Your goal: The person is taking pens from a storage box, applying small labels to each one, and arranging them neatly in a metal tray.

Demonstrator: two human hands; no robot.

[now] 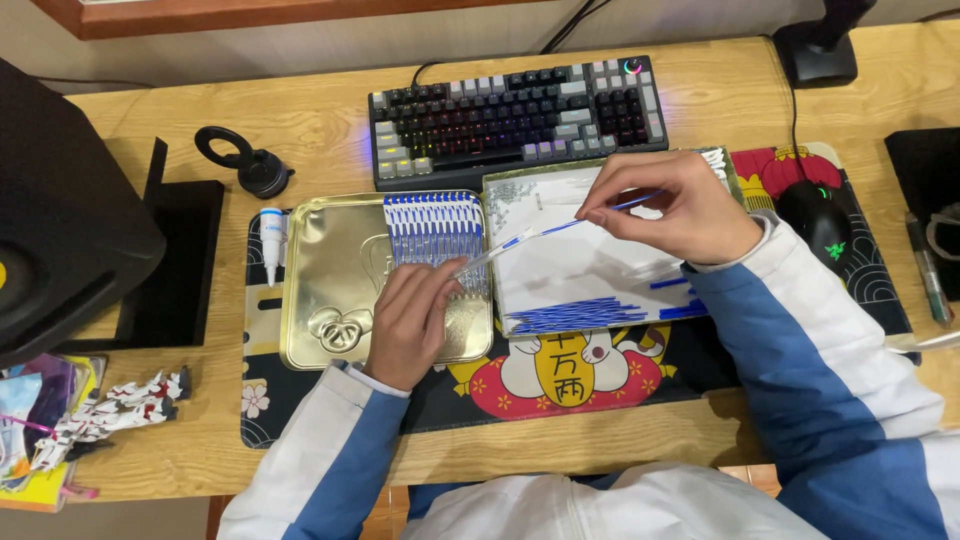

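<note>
Glossy gold metal tray (320,290), matt wooden desk (320,120)

Left hand (410,320): palm down, knuckles up, fingers curled inward, tips pinched together. Right hand (675,205): raised higher, wrist bent, thumb and forefinger pinched closed. Both forearms in white-and-blue sleeves, angling in from the lower edge, hands near each other.

You had only one view, from the camera on your head. It looked steeply down at the wooden desk (700,100) from close above, facing toward the wall behind the keyboard (515,115). Your sleeves filled the lower edge, and the desk's side parts were cut off.
</note>
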